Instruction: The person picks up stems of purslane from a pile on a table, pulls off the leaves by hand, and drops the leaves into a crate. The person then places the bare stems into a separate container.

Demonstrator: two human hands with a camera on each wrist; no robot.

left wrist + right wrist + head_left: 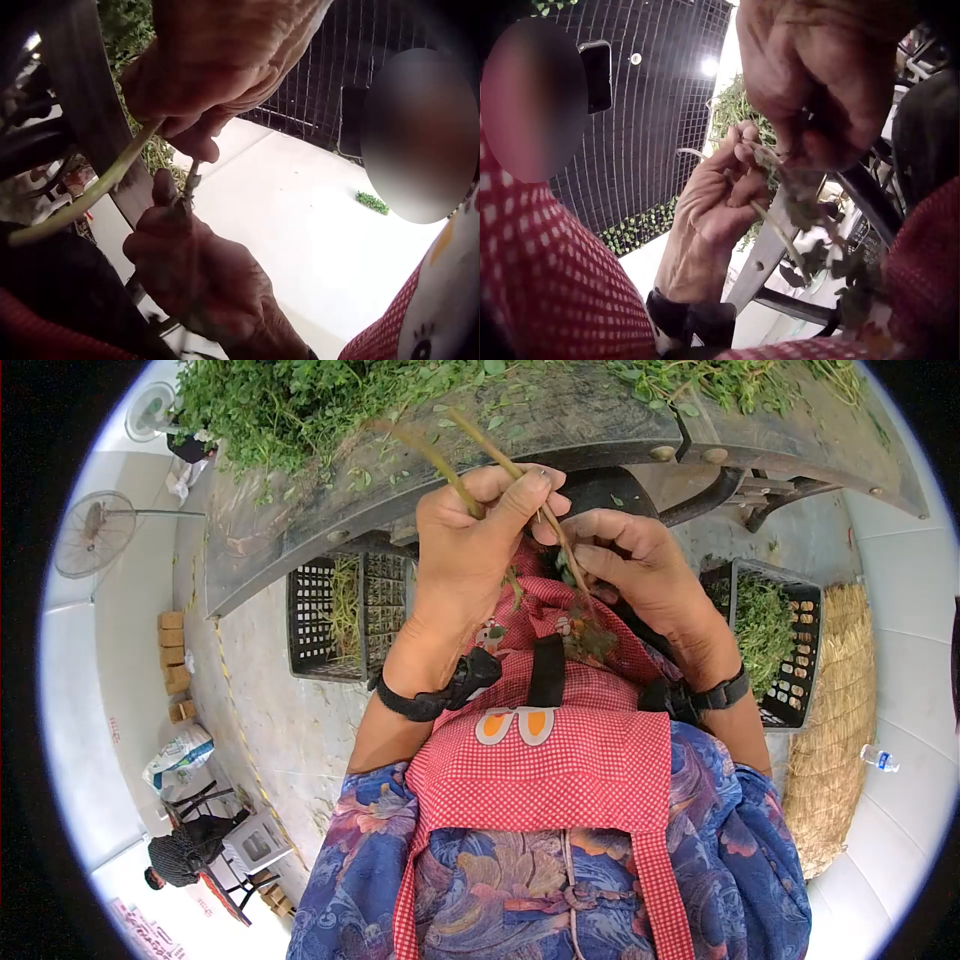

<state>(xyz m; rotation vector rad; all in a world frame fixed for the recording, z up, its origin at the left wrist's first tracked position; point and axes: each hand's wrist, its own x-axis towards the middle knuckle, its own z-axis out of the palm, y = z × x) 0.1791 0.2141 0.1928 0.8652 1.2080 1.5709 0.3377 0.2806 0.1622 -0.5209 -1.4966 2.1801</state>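
In the head view my left hand [470, 540] pinches a thin brownish plant stem [483, 440] between thumb and fingertips. A second, greener stem [428, 452] lies across its palm and sticks out past the fingers. My right hand [640, 565] pinches the brownish stem lower down, close beside the left fingertips. Dark, wilted-looking leaves [590, 640] hang from the lower end, over the apron. The left wrist view has the green stem [97, 196] slanting out of the left hand [225, 67]. In the right wrist view leaves [847, 274] dangle below the right hand [817, 82].
A dark table [600, 420] ahead carries a heap of leafy green stems [290, 410] and more greens [730, 380] at right. Black crates [300, 615] with stems stand below left, and another crate [808, 650] with greens at right. A red checked apron [540, 760] covers the lap.
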